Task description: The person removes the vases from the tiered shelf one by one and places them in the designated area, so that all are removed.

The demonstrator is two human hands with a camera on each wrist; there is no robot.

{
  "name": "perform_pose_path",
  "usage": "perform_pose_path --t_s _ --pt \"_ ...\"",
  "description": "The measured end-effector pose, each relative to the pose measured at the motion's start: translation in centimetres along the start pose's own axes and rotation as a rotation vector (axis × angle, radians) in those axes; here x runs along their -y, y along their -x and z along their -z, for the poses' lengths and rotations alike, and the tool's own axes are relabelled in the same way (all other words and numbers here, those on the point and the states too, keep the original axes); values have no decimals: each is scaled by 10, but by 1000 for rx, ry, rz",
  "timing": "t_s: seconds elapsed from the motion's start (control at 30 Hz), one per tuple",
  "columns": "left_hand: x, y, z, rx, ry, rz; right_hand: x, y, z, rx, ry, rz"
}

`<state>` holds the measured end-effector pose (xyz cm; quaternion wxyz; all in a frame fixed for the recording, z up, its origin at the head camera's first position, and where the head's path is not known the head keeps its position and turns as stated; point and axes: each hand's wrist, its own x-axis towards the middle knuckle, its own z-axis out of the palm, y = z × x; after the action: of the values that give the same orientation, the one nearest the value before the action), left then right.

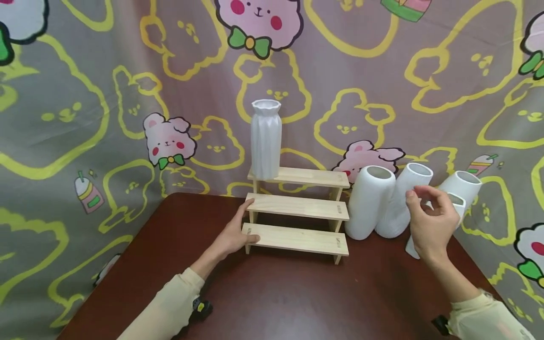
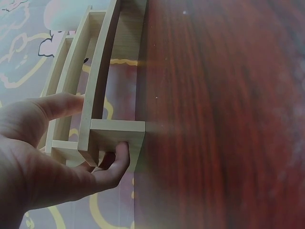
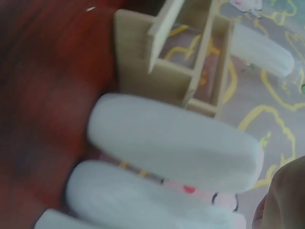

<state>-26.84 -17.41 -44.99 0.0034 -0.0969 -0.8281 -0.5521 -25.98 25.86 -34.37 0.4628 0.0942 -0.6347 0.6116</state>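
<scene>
A three-tier wooden display stand (image 1: 297, 206) stands on the table, and my left hand (image 1: 231, 237) grips its left end. In the left wrist view the thumb (image 2: 62, 104) lies along the tiers while a fingertip (image 2: 123, 150) curls against the side panel. A white pleated vase (image 1: 266, 141) with a wavy rim stands upright at the left of the top tier. Over the white vases at the right, my right hand (image 1: 434, 226) is raised with loosely curved fingers and holds nothing. The nearest smooth white vase (image 1: 369, 203) stands beside the stand's right end.
Behind that vase's right side are a second tall white vase (image 1: 397, 208) and another (image 1: 472, 186), partly behind my right hand. A smaller white vessel (image 1: 458, 200) is mostly hidden by the hand. The dark red table (image 1: 289, 297) meets a cartoon-patterned cloth (image 1: 204, 94) behind.
</scene>
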Motion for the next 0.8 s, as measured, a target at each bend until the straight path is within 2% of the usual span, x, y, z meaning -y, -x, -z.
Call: perform_pose_path --t_s 0.1,0.2,0.53,0.8 --pt "1 3 -2 -8 -1 16 -5 2 -12 24 -95 -5" --pt "0 4 -2 -16 -4 18 -4 7 -29 69 -123 6" --pt "0 0 -5 -4 5 -2 21 26 -82 221 -60 98" --pt "-2 2 -2 -18 3 -17 17 24 -113 295 -59 22"
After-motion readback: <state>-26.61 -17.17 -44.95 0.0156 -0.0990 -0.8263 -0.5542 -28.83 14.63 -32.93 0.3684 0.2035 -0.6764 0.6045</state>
